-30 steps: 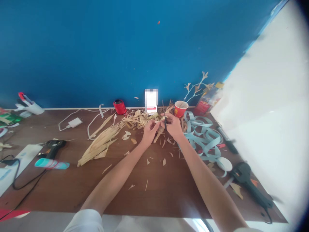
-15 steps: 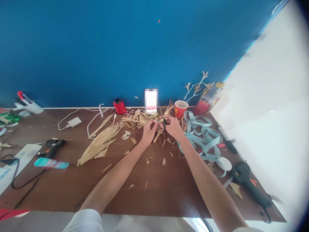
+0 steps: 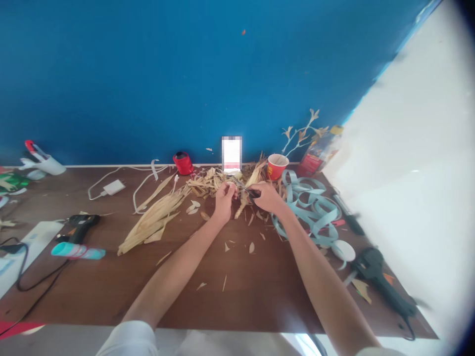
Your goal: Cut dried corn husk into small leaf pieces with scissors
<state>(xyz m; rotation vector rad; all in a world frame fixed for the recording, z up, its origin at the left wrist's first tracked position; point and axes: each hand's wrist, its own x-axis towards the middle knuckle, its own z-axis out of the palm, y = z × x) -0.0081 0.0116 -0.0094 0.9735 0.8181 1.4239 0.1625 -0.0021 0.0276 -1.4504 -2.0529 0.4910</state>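
My right hand [image 3: 267, 197] is closed around a pair of dark scissors [image 3: 245, 190] whose blades point left toward my left hand. My left hand [image 3: 224, 200] is pinched on a small piece of dry corn husk [image 3: 242, 205] that hangs between the two hands. Both hands are held above the brown table [image 3: 237, 291], just in front of a heap of dried husk strips [image 3: 211, 182]. Small cut husk bits [image 3: 252, 247] lie on the table below the hands.
A bundle of long husks [image 3: 152, 222] lies left of the hands. Pale blue paper strips [image 3: 311, 210] coil at the right, beside a red cup [image 3: 277, 166]. Two black glue guns [image 3: 382, 284] [image 3: 79, 225], a teal tube [image 3: 77, 251], a charger [image 3: 113, 188] and cables lie around.
The scissors have swung from upright to nearly level, pointing left. My left hand has shifted slightly left and up, and the husk piece has moved with it.
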